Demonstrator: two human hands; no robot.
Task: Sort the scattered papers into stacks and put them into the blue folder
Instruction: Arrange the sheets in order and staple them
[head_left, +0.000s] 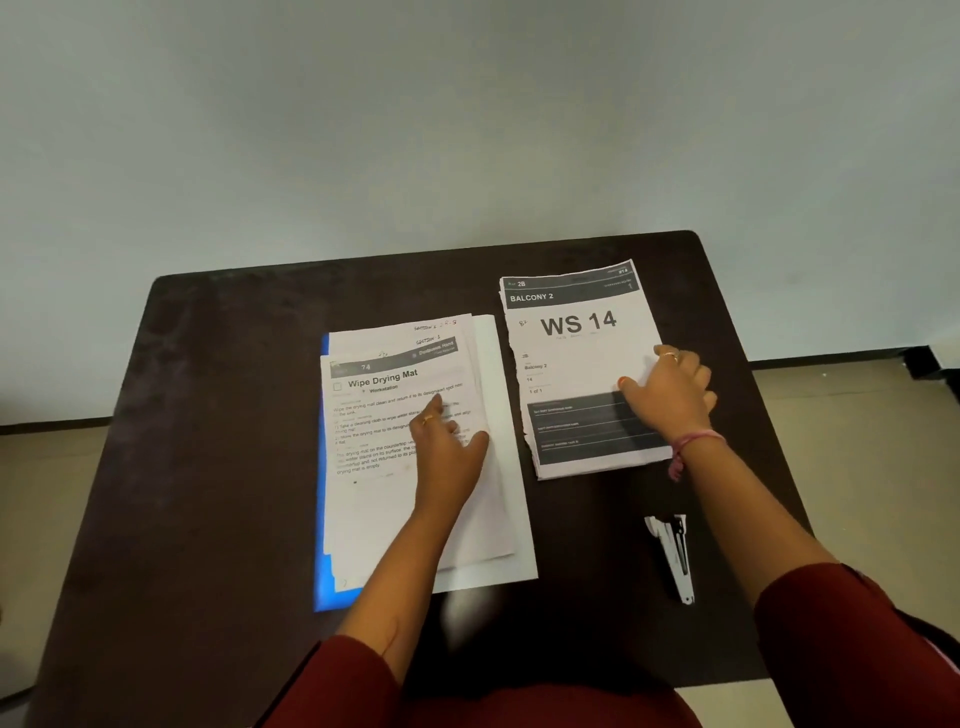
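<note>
Mostly hidden under papers (400, 441), the blue folder (324, 571); left fingers (439, 405) flat, right fingers (631, 384) pinching a sheet (582, 364).

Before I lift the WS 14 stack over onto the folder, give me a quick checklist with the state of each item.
1. Right hand on WS 14 stack: ok, thumb on top.
2. Stack edges squared: not ok, left edge ragged.
3. Left hand steadying Wipe Drying Mat stack: ok.
4. Blue folder under that stack: ok, only its left edge shows.
5. Stapler clear of the path: ok, nearer the person.
6. Sheet count: cannot tell.
</note>
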